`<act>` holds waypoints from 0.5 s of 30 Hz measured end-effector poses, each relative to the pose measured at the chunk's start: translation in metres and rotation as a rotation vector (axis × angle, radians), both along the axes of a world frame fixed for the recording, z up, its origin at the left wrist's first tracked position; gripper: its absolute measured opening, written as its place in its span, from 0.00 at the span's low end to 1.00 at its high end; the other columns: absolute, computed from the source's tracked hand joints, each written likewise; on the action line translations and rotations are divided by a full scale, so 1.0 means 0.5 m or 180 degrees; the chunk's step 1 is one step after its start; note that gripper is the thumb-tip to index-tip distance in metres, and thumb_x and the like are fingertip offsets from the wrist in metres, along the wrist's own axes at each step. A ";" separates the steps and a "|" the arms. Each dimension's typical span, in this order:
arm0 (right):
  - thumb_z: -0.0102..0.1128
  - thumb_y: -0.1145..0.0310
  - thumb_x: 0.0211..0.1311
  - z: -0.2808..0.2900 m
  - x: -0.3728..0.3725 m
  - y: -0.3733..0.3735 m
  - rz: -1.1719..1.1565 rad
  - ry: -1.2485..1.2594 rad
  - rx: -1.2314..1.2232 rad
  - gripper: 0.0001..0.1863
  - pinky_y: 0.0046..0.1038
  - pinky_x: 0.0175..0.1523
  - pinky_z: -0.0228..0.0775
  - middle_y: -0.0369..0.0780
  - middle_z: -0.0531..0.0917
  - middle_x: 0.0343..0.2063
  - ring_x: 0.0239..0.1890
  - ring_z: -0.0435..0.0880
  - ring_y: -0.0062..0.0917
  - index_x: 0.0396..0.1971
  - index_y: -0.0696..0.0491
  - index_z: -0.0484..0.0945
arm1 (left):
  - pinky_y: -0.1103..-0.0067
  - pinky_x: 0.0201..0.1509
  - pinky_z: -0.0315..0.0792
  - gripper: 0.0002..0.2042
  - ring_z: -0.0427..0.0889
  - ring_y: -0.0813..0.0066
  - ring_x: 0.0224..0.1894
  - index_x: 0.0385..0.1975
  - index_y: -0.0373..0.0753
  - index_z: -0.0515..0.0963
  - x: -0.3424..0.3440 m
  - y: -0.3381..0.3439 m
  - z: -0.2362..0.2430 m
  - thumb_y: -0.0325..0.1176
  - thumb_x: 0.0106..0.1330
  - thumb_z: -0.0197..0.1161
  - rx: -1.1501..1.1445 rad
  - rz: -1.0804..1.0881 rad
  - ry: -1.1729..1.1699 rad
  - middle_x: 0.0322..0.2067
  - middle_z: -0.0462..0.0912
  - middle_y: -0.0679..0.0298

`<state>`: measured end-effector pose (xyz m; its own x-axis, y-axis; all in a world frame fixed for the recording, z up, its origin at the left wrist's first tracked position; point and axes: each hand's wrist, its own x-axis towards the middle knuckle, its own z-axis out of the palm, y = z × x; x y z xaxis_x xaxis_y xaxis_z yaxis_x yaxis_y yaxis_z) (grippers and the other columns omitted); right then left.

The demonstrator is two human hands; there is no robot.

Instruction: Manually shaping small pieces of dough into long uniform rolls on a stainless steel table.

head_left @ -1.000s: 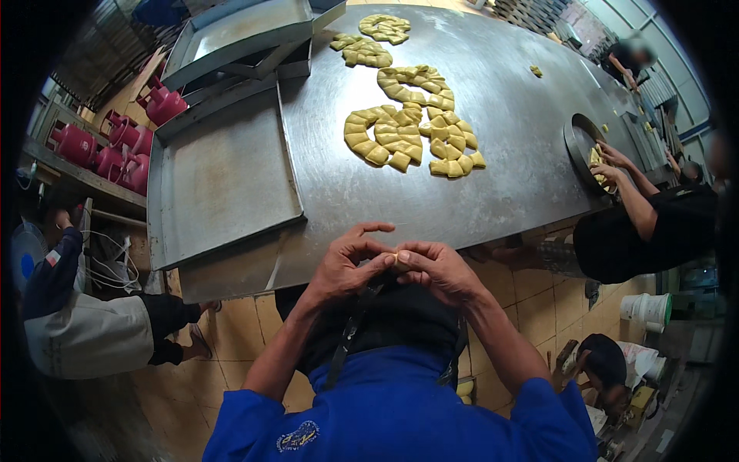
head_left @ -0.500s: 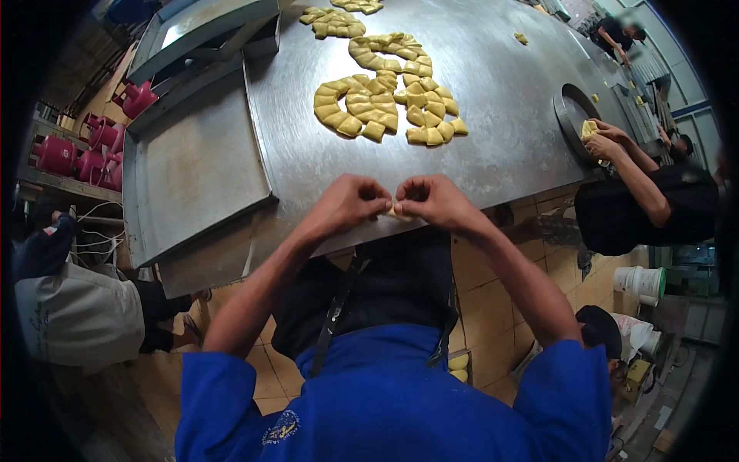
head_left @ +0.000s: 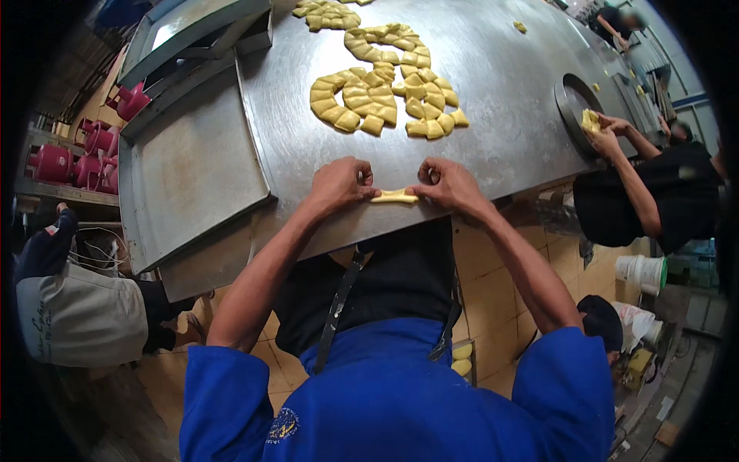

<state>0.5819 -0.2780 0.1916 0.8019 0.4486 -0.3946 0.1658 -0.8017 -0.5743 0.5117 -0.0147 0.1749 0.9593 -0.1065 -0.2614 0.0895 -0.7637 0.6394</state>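
A small strip of yellow dough [head_left: 394, 196] lies stretched sideways on the steel table, near its front edge. My left hand [head_left: 342, 185] grips the strip's left end, thumb on the dough and fingers curled. At the right end, my right hand [head_left: 449, 186] holds it in the same way. Beyond my hands, many cut dough pieces [head_left: 369, 100] sit close together in curved rows on the metal surface.
A shallow rectangular tray [head_left: 192, 154] stands at the left, with more metal trays [head_left: 192, 31] behind it. On the right, a person's hands [head_left: 604, 132] hold dough beside a round pan [head_left: 567, 100]. Pink gas cylinders [head_left: 96, 138] stand far left.
My hands have moved apart and slightly away from me. Between them the dough, mostly hidden before, now shows as a longer strip. The person at the right still handles dough.
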 end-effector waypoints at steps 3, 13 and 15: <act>0.80 0.40 0.51 0.011 -0.001 0.001 0.0134 -0.0200 -0.0070 0.28 0.38 0.43 0.75 0.42 0.86 0.31 0.37 0.86 0.36 0.33 0.52 0.84 | 0.64 0.44 0.76 0.17 0.86 0.58 0.39 0.33 0.42 0.86 0.004 0.001 0.012 0.48 0.56 0.81 -0.0023 -0.0021 0.0334 0.35 0.88 0.57; 0.83 0.42 0.51 -0.052 0.010 0.011 0.0274 -0.0664 -0.0237 0.29 0.33 0.35 0.73 0.42 0.84 0.27 0.30 0.80 0.24 0.33 0.54 0.83 | 0.59 0.38 0.80 0.27 0.89 0.51 0.35 0.28 0.46 0.89 0.018 -0.019 -0.047 0.68 0.50 0.77 0.0684 -0.0041 -0.0245 0.31 0.90 0.55; 0.79 0.34 0.48 -0.038 0.006 0.011 0.0146 -0.0352 -0.0169 0.33 0.40 0.40 0.75 0.46 0.87 0.28 0.32 0.86 0.36 0.36 0.52 0.84 | 0.62 0.37 0.79 0.28 0.89 0.55 0.32 0.25 0.46 0.87 0.013 -0.020 -0.026 0.68 0.50 0.77 0.0563 -0.0043 -0.0112 0.27 0.89 0.58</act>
<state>0.5847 -0.2723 0.1727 0.8210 0.4666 -0.3289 0.2630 -0.8205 -0.5075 0.5184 -0.0248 0.1618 0.9670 -0.0747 -0.2437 0.0585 -0.8656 0.4974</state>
